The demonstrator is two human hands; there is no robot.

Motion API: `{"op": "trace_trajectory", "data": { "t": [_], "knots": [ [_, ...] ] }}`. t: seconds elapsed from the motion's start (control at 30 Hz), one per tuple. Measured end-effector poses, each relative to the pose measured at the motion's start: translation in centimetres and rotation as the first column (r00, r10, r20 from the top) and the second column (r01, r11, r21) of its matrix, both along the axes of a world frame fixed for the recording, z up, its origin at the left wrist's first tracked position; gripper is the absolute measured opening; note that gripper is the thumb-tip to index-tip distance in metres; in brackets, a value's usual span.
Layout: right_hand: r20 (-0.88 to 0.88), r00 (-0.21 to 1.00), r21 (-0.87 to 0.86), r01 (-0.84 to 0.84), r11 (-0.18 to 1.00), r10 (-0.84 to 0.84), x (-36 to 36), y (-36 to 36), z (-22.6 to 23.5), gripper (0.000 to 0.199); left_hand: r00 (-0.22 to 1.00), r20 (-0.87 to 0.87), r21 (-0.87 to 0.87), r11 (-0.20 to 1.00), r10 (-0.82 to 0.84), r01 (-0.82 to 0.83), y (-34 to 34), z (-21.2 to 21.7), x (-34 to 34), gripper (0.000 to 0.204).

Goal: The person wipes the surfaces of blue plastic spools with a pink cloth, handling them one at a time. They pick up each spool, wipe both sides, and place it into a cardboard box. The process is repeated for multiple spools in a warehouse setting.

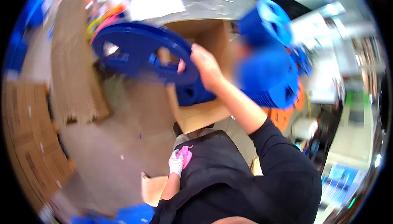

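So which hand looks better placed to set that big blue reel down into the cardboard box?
Probably the right hand: it grips the blue reel right above the open cardboard box. The left hand, gloved, is low by the dark apron, away from both.

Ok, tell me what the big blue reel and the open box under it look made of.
Blue reel: likely moulded plastic, uniform colour with a slight sheen, held by the right hand. Box: corrugated cardboard by its look, matte brown with folded flaps.

open floor (123, 142) left, cardboard box (200, 115) ahead
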State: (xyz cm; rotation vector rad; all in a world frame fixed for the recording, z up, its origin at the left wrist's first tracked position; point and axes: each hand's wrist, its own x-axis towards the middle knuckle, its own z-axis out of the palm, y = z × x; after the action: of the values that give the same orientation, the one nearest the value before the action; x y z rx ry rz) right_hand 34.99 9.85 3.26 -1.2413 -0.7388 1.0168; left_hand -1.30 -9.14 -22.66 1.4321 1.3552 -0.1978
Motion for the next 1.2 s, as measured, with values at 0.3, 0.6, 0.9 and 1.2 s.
{"op": "trace_trajectory", "data": {
  "t": [0.3,0.6,0.9,1.2],
  "knots": [
    [-0.28,0.675,-0.444,0.54,0.715,-0.683,-10.6,-34.8,5.1,0.029,0.86,-0.019,0.042,0.859,-0.51,0.51,12.0,4.9,0.6,0.041],
    [0.07,-0.014,-0.431,0.901,-0.043,-0.997,-37.5,-49.6,0.5,0.034,0.011,-0.155,0.247,-0.028,-0.988,0.969,8.8,6.2,7.0,0.043],
    [0.09,-0.47,-0.653,0.638,-0.409,-0.878,-62.5,-47.7,-0.2,0.036,-0.671,0.007,0.158,-0.662,-0.741,0.733,-12.2,8.1,3.8,0.045],
    [-0.101,-0.907,-0.521,0.398,-0.755,-0.408,-68.8,-47.4,-2.5,0.048,-0.816,-0.197,0.085,-0.839,-0.543,0.538,-28.9,4.1,-1.1,0.041]
  ]
}}
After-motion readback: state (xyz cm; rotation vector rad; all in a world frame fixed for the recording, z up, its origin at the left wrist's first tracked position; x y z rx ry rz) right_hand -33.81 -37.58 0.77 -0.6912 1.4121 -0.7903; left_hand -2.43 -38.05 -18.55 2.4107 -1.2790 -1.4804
